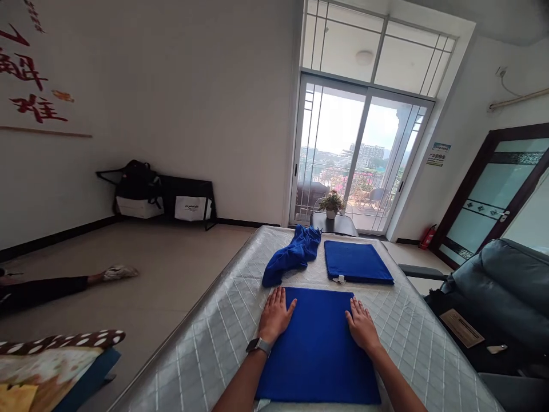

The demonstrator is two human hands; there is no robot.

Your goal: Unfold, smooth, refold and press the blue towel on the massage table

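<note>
A folded blue cloth [319, 343] lies flat on the table in front of me. My left hand [274, 315] rests palm down on its far left corner, fingers spread, a watch on the wrist. My right hand [362, 325] presses flat on its far right part. Neither hand grips anything. Beyond them, a second folded blue cloth [357, 262] lies at the far right with a small white tag at its near edge. A crumpled blue cloth [293, 254] sits at the far left of it.
The table [214, 337] wears a quilted silver cover. A small potted plant [331, 203] stands on a dark stand past its far end. A grey sofa [510, 286] is on the right. A person's leg and shoe [115, 273] lie on the floor at left.
</note>
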